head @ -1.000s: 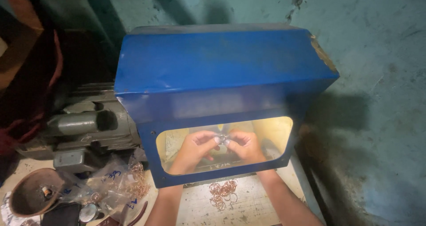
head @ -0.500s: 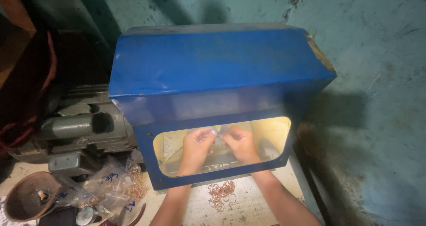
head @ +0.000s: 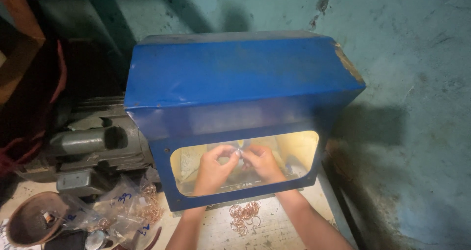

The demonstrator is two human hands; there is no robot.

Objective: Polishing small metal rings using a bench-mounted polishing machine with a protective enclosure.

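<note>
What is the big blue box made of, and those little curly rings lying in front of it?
The blue box looks like painted sheet metal: flat folded panels, and paint chipped to brown at the top right corner. Its window seems clear plastic, since the hands show through it. The rings look like copper or brass wire, going by their shiny reddish-gold colour; which one cannot be told.

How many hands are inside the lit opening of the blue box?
2. The left hand is on the left side of the blue box's window; the right hand is just right of it. Their fingertips meet on a small object, too blurred to identify.
</note>
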